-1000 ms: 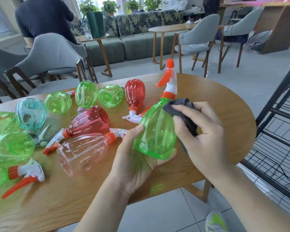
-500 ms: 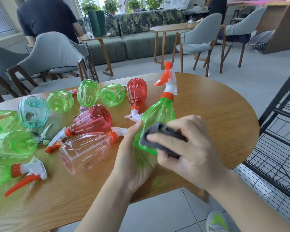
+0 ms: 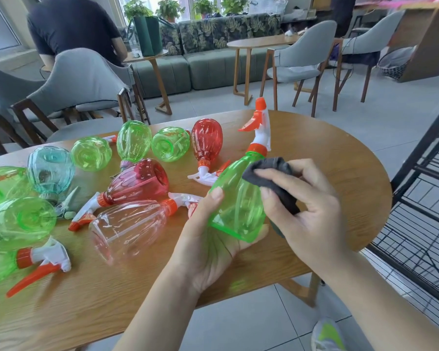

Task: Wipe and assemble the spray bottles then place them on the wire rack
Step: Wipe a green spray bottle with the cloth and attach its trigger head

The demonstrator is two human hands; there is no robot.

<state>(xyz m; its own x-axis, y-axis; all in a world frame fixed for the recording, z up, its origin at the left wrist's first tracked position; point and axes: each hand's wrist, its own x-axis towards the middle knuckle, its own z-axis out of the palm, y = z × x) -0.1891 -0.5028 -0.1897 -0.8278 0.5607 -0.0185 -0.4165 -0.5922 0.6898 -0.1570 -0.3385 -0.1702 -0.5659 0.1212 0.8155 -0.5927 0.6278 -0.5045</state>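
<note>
While the left hand [image 3: 208,239] cups the green bottle [image 3: 238,198] at centre frame, fingers curled under its base, the right hand [image 3: 312,211] pinches the cloth [image 3: 271,171] against its shoulder. Looks light, thin-walled, slick: hold low, gently. Rack [image 3: 428,198] waits at right.
</note>
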